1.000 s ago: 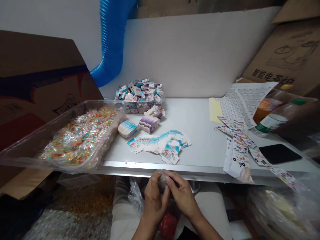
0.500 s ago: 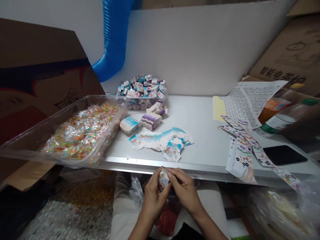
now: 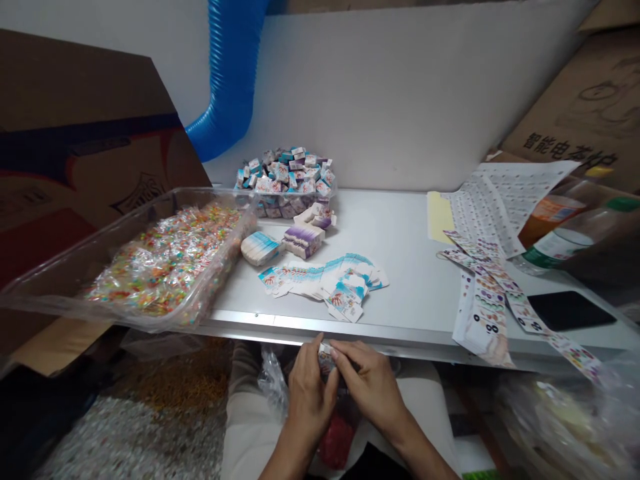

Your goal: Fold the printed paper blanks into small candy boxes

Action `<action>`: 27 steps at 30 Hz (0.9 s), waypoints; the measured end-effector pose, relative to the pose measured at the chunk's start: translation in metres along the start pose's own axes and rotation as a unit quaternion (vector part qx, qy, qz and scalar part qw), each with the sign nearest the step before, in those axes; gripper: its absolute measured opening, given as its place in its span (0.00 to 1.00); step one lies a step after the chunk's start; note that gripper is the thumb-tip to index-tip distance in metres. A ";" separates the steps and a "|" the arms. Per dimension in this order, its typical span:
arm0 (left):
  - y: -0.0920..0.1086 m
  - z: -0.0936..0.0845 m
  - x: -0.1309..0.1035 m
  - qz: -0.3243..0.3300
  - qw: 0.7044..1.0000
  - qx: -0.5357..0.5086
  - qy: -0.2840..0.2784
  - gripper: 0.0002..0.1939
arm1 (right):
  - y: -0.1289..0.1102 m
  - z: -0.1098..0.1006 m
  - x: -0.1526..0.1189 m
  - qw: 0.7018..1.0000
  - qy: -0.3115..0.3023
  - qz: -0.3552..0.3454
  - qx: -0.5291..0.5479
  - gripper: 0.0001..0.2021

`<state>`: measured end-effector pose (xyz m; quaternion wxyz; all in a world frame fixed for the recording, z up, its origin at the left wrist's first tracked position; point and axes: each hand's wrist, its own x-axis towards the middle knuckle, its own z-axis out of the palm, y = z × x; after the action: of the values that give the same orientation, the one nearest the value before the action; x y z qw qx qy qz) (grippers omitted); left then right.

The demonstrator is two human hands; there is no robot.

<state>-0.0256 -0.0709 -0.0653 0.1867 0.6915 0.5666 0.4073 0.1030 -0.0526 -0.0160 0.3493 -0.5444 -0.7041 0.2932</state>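
Between my two hands, just below the table's front edge, is a small printed paper box (image 3: 326,353). My left hand (image 3: 309,380) is closed around its left side. The fingers and thumb of my right hand (image 3: 367,380) pinch it at the upper right. Much of the box is hidden by my fingers. On the table in front lies a fanned row of flat blue-and-white cartons (image 3: 315,279). Behind them sit a blue-white stack of cartons (image 3: 261,249) and a purple-white stack (image 3: 303,240).
A clear tray (image 3: 30,285) of small bags with colourful bits is at the left. Filled little boxes heap a clear container (image 3: 295,193) at the back. Sticker strips (image 3: 487,307), a phone (image 3: 571,311) and a bottle (image 3: 560,243) lie right. A blue hose (image 3: 235,80) hangs behind.
The paper box has turned in my hands, and less of its printed face shows. My right thumb and fingers have shifted slightly across its top. The things on the table stay put.
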 end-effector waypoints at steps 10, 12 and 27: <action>-0.014 0.003 -0.012 0.026 0.999 -0.008 -0.040 0.35 | 0.003 0.013 -0.023 0.941 0.033 -0.246 -0.231 0.21; -0.013 0.002 -0.012 0.018 0.998 -0.028 -0.045 0.35 | 0.003 0.011 -0.027 0.937 0.031 -0.265 -0.226 0.22; -0.024 -0.009 -0.024 -0.111 0.962 0.142 -0.205 0.22 | 0.056 0.001 -0.014 0.973 0.019 -0.145 -0.179 0.16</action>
<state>-0.0479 -0.0885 -0.0855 0.2426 0.7128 0.6411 0.1484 0.1354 -0.0528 -0.0635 0.2983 -0.4957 -0.8097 0.0982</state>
